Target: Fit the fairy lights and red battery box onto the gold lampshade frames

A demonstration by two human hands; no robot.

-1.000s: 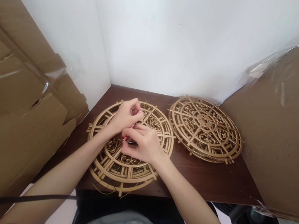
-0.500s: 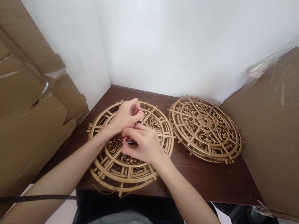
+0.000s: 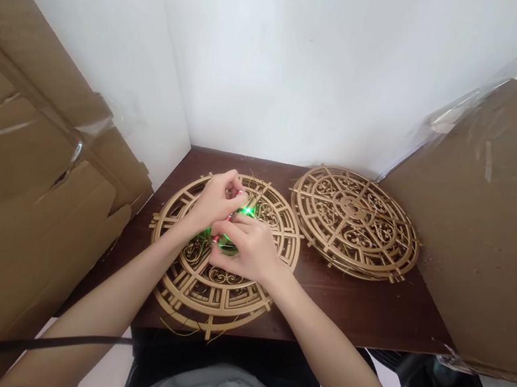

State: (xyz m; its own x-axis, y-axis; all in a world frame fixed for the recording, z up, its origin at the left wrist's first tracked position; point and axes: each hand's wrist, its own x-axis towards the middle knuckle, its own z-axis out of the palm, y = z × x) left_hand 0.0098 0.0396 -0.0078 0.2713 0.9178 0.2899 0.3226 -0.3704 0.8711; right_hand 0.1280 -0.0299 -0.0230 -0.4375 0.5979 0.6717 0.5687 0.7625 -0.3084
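My left hand is closed in a pinch over the middle of a gold round lattice panel, its fingertips on a small red-and-white bit. Just below and to the right, my right hand pinches a small red-and-silver piece. Whether both hands grip the same piece is hidden by the fingers. A bright green light glows beside the fingertips, and more green shines between the hands. Beneath them, several lattice panels lie stacked slightly out of line, with thin gold wires sticking out at the edges.
A second stack of gold round lattice panels lies at the right on the dark brown table. Cardboard sheets stand on the left, and another cardboard wall on the right. A white wall rises behind.
Green light has come on around the fingertips and between the hands. Both hands stay in almost the same place and keep their pinch.
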